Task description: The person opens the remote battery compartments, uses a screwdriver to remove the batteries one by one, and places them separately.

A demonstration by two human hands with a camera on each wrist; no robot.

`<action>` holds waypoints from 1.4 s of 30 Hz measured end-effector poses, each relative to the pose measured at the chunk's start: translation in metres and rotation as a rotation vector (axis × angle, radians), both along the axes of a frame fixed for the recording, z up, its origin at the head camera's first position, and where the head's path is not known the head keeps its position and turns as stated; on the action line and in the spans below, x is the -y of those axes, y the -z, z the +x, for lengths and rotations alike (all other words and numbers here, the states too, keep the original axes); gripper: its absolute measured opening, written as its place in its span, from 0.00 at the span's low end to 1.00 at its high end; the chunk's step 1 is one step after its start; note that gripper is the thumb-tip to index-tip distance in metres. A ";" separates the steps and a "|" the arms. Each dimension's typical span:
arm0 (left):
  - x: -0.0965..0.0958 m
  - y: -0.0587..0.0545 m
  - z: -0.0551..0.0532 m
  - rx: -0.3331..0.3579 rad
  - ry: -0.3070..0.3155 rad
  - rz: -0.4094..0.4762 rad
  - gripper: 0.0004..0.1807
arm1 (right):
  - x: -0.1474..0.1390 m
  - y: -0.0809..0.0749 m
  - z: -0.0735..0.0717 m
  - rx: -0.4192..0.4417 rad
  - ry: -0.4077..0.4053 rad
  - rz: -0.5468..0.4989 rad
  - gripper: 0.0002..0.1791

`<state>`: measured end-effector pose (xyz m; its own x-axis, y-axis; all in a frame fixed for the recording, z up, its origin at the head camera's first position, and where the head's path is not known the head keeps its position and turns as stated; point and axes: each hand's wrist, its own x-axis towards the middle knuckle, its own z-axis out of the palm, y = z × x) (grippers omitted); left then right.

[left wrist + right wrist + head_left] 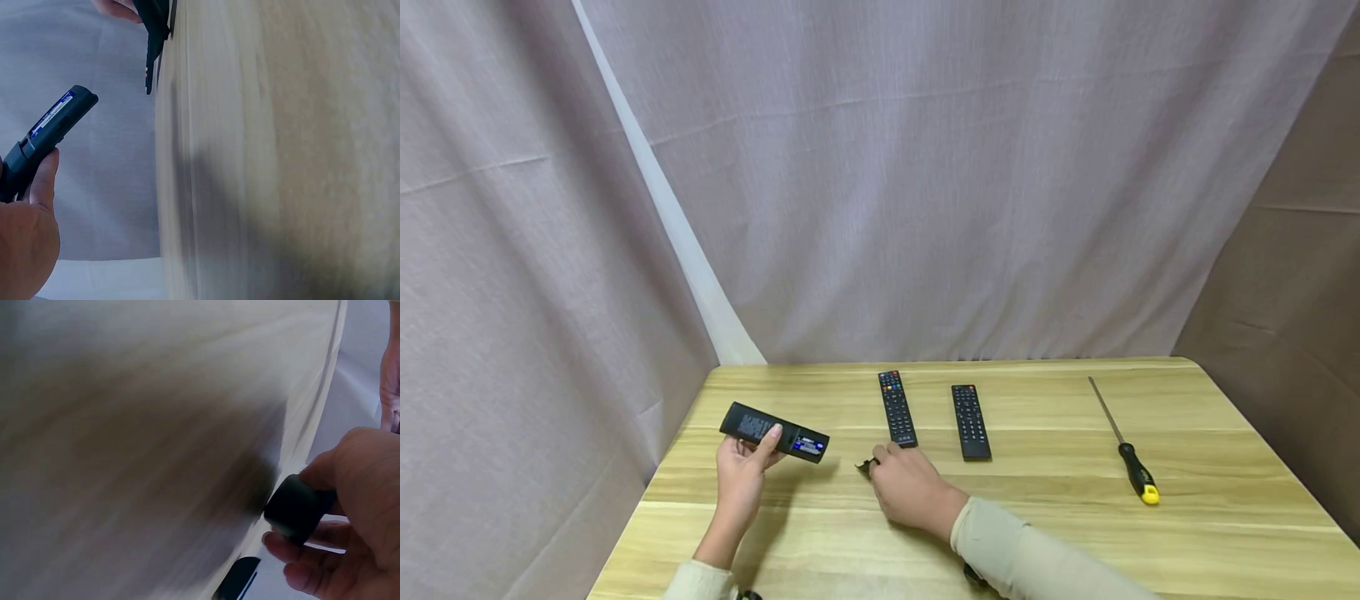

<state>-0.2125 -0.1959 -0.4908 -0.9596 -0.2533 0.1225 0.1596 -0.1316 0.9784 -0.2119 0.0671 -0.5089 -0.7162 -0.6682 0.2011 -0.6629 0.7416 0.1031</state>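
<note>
The left hand (743,477) grips a black remote (751,422), its batteries (808,447) exposed, while the right hand (912,489) pinches a small dark piece (292,507), possibly a battery cover, over the tabletop (1052,521).

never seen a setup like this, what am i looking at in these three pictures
There is no machine: a person works bare-handed at a wooden table. The wide picture is filmed from the head, looking forward and down; the second from the left wrist, the third from the right. The left hand holds a remote control, uncovered at one end so a blue battery shows. The right hand pinches a small black piece, probably the cover. Two other remotes lie buttons-up, with a screwdriver off to the right.
</note>
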 end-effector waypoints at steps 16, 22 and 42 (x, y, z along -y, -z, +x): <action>-0.001 0.003 0.001 0.024 -0.006 -0.006 0.13 | 0.011 0.002 0.002 0.052 -0.007 0.152 0.14; 0.001 0.004 0.001 0.038 -0.014 -0.003 0.13 | 0.018 0.005 -0.003 0.040 0.035 0.176 0.13; -0.004 0.011 0.001 0.021 -0.004 0.004 0.12 | 0.043 0.010 -0.016 0.036 0.183 0.153 0.09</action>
